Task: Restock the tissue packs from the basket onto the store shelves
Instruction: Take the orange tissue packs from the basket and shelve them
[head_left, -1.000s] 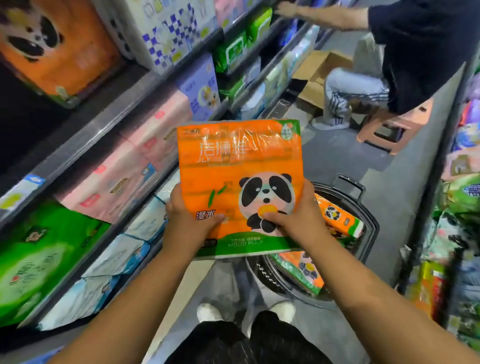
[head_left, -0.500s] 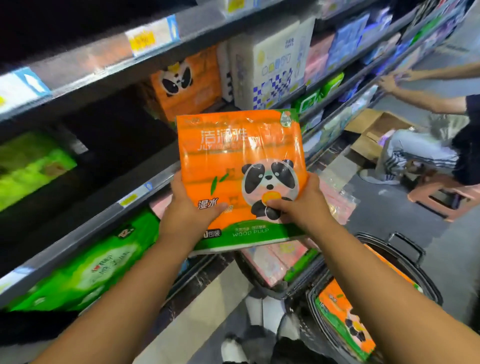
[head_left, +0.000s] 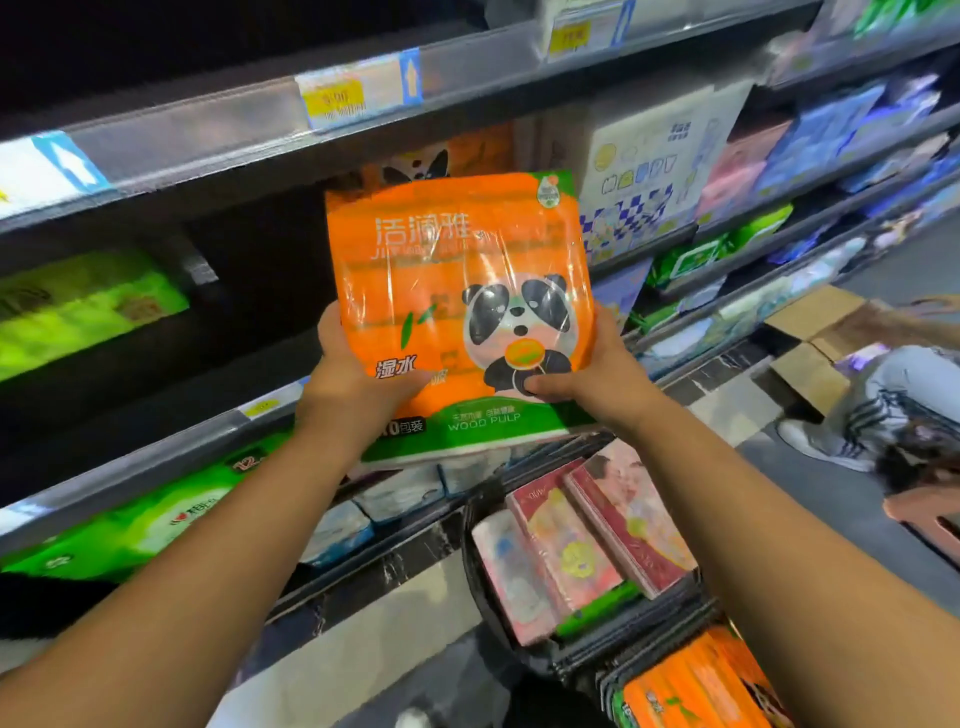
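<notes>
An orange tissue pack with a panda picture and a green bottom band is held upright in front of the middle shelf. My left hand grips its lower left edge, thumb on the front. My right hand grips the lower right edge, thumb on the panda. A dark gap in the shelf lies just left of the pack, and another orange panda pack stands behind it. At the bottom right, a black basket holds more orange packs.
A second black basket with pink and red packs sits by the shelf foot. Green packs fill the lower shelf, and a lime pack lies at the left. A seated person and a cardboard box are at the right.
Both hands have lifted the orange pack up from over the basket and brought it close to the middle shelf. My view has swung up and left toward the shelves.
</notes>
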